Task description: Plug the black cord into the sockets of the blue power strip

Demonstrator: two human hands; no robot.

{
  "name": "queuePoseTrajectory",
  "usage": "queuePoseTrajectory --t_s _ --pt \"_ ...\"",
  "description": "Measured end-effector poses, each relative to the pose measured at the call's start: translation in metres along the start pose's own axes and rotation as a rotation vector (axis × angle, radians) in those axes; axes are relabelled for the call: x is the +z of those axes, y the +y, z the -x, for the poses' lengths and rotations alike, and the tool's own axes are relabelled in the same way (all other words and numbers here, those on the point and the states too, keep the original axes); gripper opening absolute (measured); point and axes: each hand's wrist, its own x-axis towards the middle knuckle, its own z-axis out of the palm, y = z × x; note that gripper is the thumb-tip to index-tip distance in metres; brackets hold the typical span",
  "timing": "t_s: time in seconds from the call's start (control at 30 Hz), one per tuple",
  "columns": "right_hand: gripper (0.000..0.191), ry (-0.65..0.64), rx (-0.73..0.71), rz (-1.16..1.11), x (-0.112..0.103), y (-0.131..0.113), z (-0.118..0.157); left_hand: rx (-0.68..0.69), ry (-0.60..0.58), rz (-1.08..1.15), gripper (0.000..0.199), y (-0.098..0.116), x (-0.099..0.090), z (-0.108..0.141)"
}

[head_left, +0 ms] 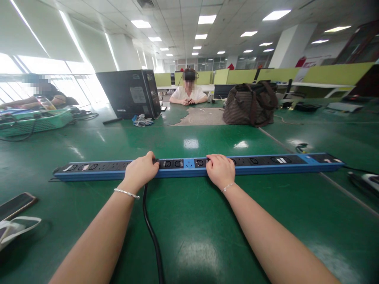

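A long blue-and-black power strip lies crosswise on the green table, its rows of sockets facing up. My left hand is closed over the strip left of its middle, with a dark piece showing at the fingertips. From below that hand a thick black cable runs toward me; where it starts is hidden. My right hand grips the strip right of the middle, fingers bent over the top and far edge. Between the hands, several black sockets and one blue socket are visible.
A black computer case, gloves and a brown bag stand farther back. At left are a green basket and a phone. One person sits opposite, another at far left.
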Motion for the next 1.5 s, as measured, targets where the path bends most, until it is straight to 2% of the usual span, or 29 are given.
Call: queuePoseTrajectory --t_s 0.2,0.4,0.9,1.5 --pt "0.03 0.002 -0.007 0.008 0.001 0.001 0.0 -0.01 0.012 0.057 0.037 -0.003 0.004 -0.001" --pt "0.03 -0.001 -0.004 0.015 0.001 0.0 -0.001 -0.079 0.031 0.22 0.035 -0.007 0.012 -0.004" --pt "0.031 -0.007 -0.009 0.019 0.0 0.0 0.0 -0.106 0.016 0.265 0.036 -0.006 0.017 -0.004" --pt "0.031 -0.011 0.002 -0.002 -0.001 0.0 0.0 -0.088 0.03 0.207 0.036 -0.001 0.008 0.001"
